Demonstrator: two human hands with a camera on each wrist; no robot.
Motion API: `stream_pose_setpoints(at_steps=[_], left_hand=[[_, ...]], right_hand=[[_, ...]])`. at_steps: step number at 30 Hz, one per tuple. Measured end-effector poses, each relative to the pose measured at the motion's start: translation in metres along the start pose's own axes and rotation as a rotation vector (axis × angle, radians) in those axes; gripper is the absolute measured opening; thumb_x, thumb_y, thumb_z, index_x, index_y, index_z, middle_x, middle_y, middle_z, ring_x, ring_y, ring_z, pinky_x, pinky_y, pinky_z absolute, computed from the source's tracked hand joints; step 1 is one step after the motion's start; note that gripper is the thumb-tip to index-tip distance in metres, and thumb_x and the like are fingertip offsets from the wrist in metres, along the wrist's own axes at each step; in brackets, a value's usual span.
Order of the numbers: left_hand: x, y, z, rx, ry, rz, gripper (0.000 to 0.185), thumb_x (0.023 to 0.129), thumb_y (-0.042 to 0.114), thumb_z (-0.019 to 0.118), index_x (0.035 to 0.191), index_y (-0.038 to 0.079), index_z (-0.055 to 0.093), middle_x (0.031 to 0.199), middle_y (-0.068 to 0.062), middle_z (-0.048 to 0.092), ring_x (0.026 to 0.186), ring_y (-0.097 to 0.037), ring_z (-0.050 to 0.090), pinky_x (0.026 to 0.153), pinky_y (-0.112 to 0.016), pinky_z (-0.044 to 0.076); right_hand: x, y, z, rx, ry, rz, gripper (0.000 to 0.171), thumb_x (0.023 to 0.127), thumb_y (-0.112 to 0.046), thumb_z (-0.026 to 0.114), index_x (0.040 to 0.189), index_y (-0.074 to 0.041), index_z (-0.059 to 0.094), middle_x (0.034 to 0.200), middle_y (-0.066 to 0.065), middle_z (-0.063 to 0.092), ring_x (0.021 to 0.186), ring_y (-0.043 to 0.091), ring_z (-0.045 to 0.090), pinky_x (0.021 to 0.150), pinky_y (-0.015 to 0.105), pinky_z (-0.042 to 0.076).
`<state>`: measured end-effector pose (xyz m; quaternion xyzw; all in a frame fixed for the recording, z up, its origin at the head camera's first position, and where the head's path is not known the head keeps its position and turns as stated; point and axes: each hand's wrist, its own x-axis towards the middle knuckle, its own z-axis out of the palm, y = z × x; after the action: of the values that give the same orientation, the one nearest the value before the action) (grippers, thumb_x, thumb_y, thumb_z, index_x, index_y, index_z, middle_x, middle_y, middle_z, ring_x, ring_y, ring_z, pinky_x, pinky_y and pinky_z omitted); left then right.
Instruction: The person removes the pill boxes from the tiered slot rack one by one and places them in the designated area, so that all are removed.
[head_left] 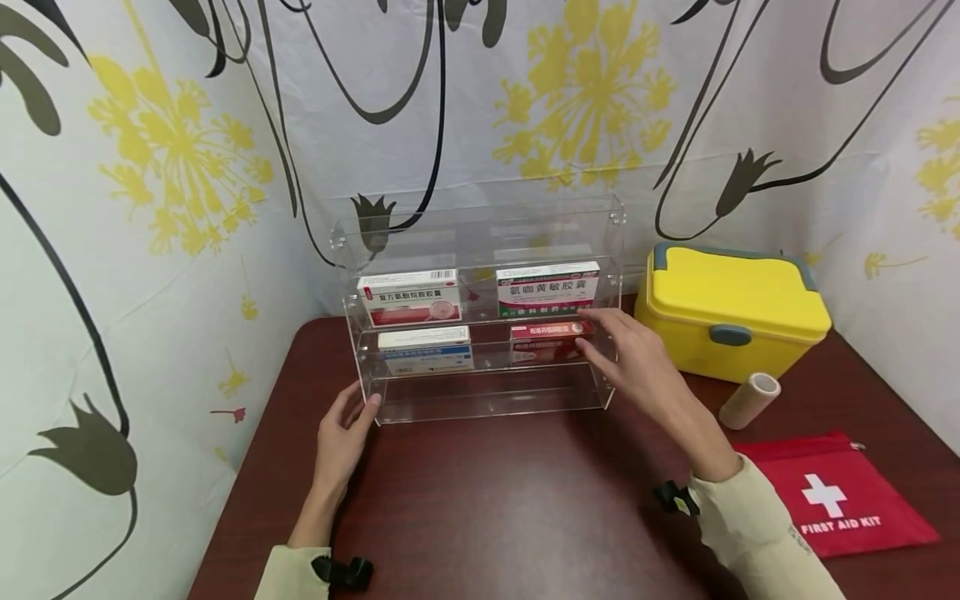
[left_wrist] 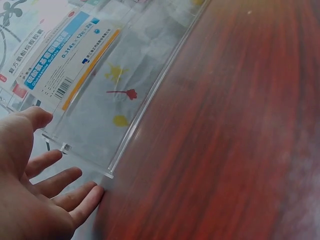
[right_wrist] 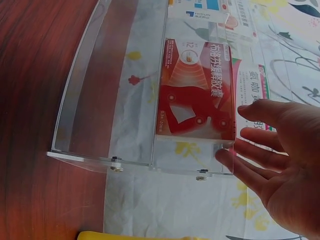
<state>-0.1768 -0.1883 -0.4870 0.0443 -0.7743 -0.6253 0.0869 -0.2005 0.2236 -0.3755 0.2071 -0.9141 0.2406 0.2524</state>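
Note:
A clear acrylic tiered rack (head_left: 487, 406) stands on the table with medicine boxes on two tiers. My left hand (head_left: 341, 446) is at the rack's lower left end, its fingers loosely spread in the left wrist view. On the lower tier sit a white-and-blue medicine box (head_left: 427, 358) and a red medicine box (head_left: 542, 345). My right hand (head_left: 648, 367) reaches to the right end of the red box, fingers apart and not curled round it; whether the fingertips touch it, I cannot tell. Above stand a white-and-red medicine box (head_left: 412, 302) and a white-and-green one (head_left: 547, 292).
A yellow lidded case (head_left: 738, 304) stands right of the rack. Before it is a beige roll (head_left: 750, 402), upright but leaning in view. A red first aid pouch (head_left: 847, 492) lies at the right, partly behind my right sleeve. Patterned cloth (head_left: 465, 150) hangs behind the table.

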Motion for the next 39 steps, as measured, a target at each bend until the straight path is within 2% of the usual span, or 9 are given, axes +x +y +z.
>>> stream_pose_setpoints(at_steps=[4,11,17,21,30,34,39], left_hand=[[0.0,0.0,0.0,0.0,0.001,-0.009,0.06,0.09,0.049,0.067,0.14,0.02,0.052,0.138,-0.005,0.052,0.128,-0.022,0.049,0.092,-0.027,0.047],[0.001,0.0,0.0,0.005,0.0,-0.001,0.06,0.09,0.049,0.067,0.14,0.019,0.053,0.136,-0.006,0.054,0.127,-0.022,0.05,0.091,-0.024,0.047],[0.001,-0.001,0.0,0.002,0.005,0.007,0.058,0.09,0.048,0.068,0.138,0.019,0.054,0.135,-0.006,0.055,0.125,-0.021,0.051,0.09,-0.022,0.047],[0.001,-0.002,0.0,0.009,0.002,0.008,0.058,0.091,0.049,0.067,0.139,0.019,0.054,0.136,-0.005,0.055,0.125,-0.022,0.051,0.091,-0.025,0.046],[0.002,-0.004,0.0,0.023,-0.009,0.008,0.059,0.091,0.05,0.066,0.14,0.019,0.053,0.136,-0.007,0.055,0.124,-0.021,0.051,0.094,-0.03,0.046],[0.002,-0.004,0.0,0.026,-0.01,0.005,0.06,0.091,0.05,0.066,0.14,0.018,0.052,0.136,-0.007,0.055,0.124,-0.02,0.051,0.096,-0.032,0.045],[0.002,-0.005,0.0,0.025,-0.011,0.014,0.06,0.091,0.05,0.065,0.14,0.017,0.052,0.135,-0.008,0.056,0.123,-0.02,0.052,0.098,-0.038,0.043]], right_hand=[[0.002,0.001,-0.001,0.006,-0.024,0.015,0.044,0.086,-0.015,0.078,0.124,-0.001,0.062,0.11,0.015,0.065,0.09,0.028,0.061,0.078,0.046,0.052],[0.008,0.002,-0.004,-0.001,-0.072,0.033,0.041,0.087,-0.016,0.077,0.121,0.002,0.064,0.107,0.016,0.065,0.091,0.031,0.062,0.08,0.047,0.052],[0.015,0.006,-0.007,-0.005,-0.116,-0.004,0.031,0.088,-0.014,0.076,0.115,0.0,0.067,0.101,0.014,0.064,0.088,0.03,0.062,0.079,0.046,0.051],[0.019,0.008,-0.009,-0.002,-0.153,-0.032,0.025,0.088,-0.013,0.076,0.109,-0.001,0.069,0.1,0.012,0.064,0.085,0.027,0.062,0.076,0.044,0.051],[0.024,0.01,-0.013,0.008,-0.236,-0.031,0.027,0.086,-0.008,0.077,0.11,0.0,0.07,0.1,0.013,0.067,0.086,0.025,0.062,0.075,0.043,0.052],[0.025,0.01,-0.014,0.01,-0.246,-0.039,0.025,0.086,-0.006,0.076,0.11,0.0,0.071,0.1,0.013,0.068,0.087,0.025,0.063,0.075,0.042,0.052],[0.025,0.013,-0.014,0.024,-0.215,-0.075,0.023,0.086,-0.004,0.075,0.109,-0.001,0.072,0.1,0.011,0.069,0.086,0.024,0.063,0.074,0.041,0.051]])
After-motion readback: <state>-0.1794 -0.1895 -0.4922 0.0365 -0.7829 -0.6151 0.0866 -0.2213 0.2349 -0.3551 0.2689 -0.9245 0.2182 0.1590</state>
